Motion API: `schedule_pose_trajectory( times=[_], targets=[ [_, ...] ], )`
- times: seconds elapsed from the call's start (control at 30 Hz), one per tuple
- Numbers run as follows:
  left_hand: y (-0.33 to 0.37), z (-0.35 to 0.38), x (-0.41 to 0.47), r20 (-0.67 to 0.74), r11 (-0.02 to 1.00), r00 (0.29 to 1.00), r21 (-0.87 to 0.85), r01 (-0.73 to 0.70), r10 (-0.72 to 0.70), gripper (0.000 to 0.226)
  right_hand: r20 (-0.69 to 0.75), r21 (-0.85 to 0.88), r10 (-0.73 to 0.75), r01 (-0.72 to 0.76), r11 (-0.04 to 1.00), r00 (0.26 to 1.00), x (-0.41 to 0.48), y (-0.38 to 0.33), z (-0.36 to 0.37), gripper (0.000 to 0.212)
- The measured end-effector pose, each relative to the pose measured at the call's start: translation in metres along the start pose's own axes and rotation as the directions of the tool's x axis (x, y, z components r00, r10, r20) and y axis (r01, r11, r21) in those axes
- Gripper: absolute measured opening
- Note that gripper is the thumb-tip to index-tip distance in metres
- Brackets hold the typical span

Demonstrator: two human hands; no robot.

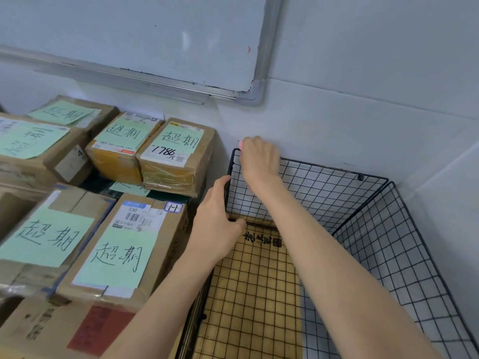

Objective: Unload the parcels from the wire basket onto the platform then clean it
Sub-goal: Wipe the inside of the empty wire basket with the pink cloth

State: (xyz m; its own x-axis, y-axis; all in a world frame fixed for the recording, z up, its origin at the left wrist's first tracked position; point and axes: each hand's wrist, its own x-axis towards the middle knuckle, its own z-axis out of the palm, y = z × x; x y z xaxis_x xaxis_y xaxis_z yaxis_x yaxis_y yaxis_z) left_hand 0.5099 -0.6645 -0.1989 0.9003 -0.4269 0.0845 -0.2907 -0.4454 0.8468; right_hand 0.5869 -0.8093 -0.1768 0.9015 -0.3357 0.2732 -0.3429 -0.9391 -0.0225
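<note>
Both hands are on the wire basket right now! The right hand is up at the back-left corner, its fingers curled tight over the top rim where the basket meets the wall. A spot of pink shows at the fingertips, and there's no telling what it is. Lower down, the left hand grips the basket's left panel, fingers running up the outside of the wire and the thumb hooked round to the inside near the bottom. The basket sits tucked into the corner of the room, its black grid walls upright, and a yellowish cardboard sheet with dark printed characters lies flat on its floor. Just beside the left panel the parcels are stacked: brown boxes topped with green paper notes bearing handwritten characters, one box marked 1786. That stack crowds right up against the left forearm. Above it all, a whiteboard hangs on the wall.
</note>
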Motion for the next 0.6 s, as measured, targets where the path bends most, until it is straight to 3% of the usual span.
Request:
schedule_pose_trajectory(
  times=[0.23, 0.4, 0.6],
  targets=[
    [0.002, -0.005, -0.006, 0.001, 1.000, 1.000, 0.013, 0.003, -0.003, 0.082, -0.087, 0.050, 0.058, -0.054, 0.997, 0.994, -0.016, 0.035, -0.004, 0.020],
    [0.000, 0.000, -0.003, 0.003, 1.000, 1.000, -0.027, 0.014, -0.014, 0.084, -0.150, 0.319, 0.167, -0.112, 0.941, 0.975, -0.025, 0.026, 0.004, 0.016],
    [0.001, -0.004, -0.002, -0.005, 1.000, 1.000, -0.001, 0.013, -0.013, 0.083, -0.135, 0.361, 0.112, -0.057, 0.931, 0.985, -0.031, 0.024, 0.006, 0.025]
  ],
)
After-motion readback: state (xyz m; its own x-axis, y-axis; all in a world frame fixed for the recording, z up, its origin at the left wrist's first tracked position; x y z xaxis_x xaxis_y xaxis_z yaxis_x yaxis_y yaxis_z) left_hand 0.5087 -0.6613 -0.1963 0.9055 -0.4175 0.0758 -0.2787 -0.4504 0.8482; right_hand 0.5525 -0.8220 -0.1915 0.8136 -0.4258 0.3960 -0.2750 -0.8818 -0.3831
